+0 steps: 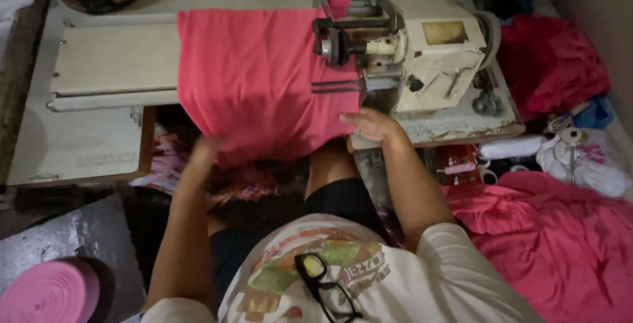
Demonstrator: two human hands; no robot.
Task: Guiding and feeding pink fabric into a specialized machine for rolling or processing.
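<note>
I'm feeding the pink fabric into the sewing machine, right hand flat on its edge, left hand gripping underneath (blurred); next, steady guiding.

Plain pink-red fabric is seen mid-frame, a cream sewing machine upper right, a pink tape roll lower left.
</note>
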